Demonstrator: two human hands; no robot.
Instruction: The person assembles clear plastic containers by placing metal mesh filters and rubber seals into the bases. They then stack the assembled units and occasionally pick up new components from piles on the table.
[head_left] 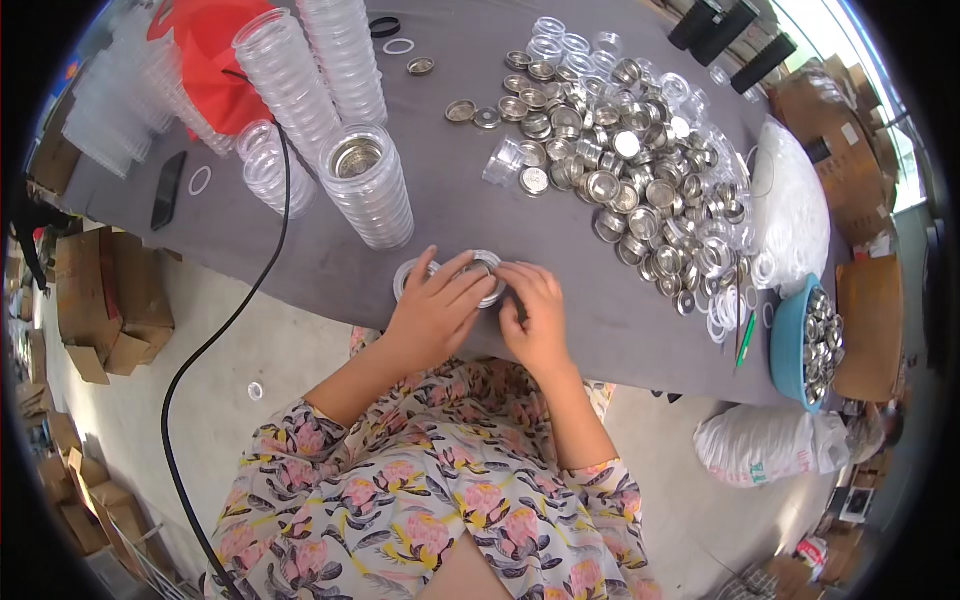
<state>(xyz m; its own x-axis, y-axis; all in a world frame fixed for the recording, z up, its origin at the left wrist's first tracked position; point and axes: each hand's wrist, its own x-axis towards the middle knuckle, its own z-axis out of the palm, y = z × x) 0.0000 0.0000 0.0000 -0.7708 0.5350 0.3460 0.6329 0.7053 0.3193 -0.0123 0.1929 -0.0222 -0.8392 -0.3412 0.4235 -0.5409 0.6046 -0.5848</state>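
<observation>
On the worktop (440, 185), left, clear cups (372, 208) are stacked, possibly finished. At the near edge, one small cup (490, 257) is covered by the left hand (432, 308), fingers slightly spread, and flanked by the right hand (535, 310), fingers half-curled; grip unclear. Rightward, heaped metal lids (604, 187) are left.

Left hand (430, 318) palm-down, fingers (468, 287) a bit spread, pointing far & slightly right. Right hand (536, 318) just right of it, fingers bent, pointing far left, thumb (511, 318) apart on left side. Left forearm (362, 380) slants far right, right forearm (580, 420) far left, w/ wrists approx. straight.
</observation>
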